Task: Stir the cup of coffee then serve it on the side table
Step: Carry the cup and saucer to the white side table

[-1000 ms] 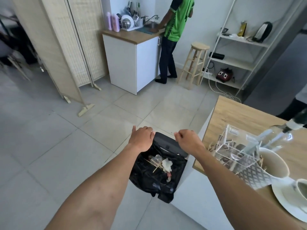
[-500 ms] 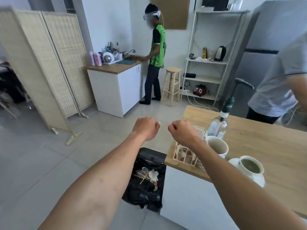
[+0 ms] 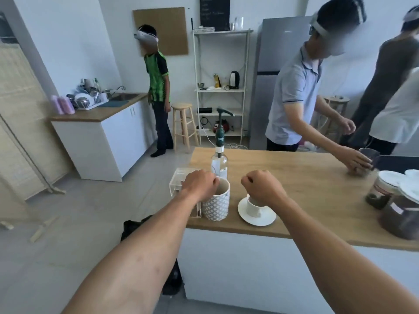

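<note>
A white coffee cup (image 3: 253, 208) stands on a white saucer (image 3: 257, 216) near the front left edge of the wooden counter (image 3: 301, 182). My right hand (image 3: 260, 188) hovers in a closed fist right above the cup and hides most of its rim. My left hand (image 3: 199, 184), also a fist with nothing visible in it, is over the rim of a patterned white mug (image 3: 216, 203) just left of the saucer. No stirrer shows in either hand.
A clear acrylic box (image 3: 179, 183) and a pump bottle (image 3: 219, 159) stand behind the mug. Jars with white lids (image 3: 399, 200) sit at the counter's right. A person in a grey shirt (image 3: 294, 96) reaches onto the counter; another stands by the sink. A black bin bag (image 3: 133, 225) lies below.
My view has lifted from the bin bag on the floor to the counter. Both fists have moved up and right, from over the bag to over the mug and the cup.
</note>
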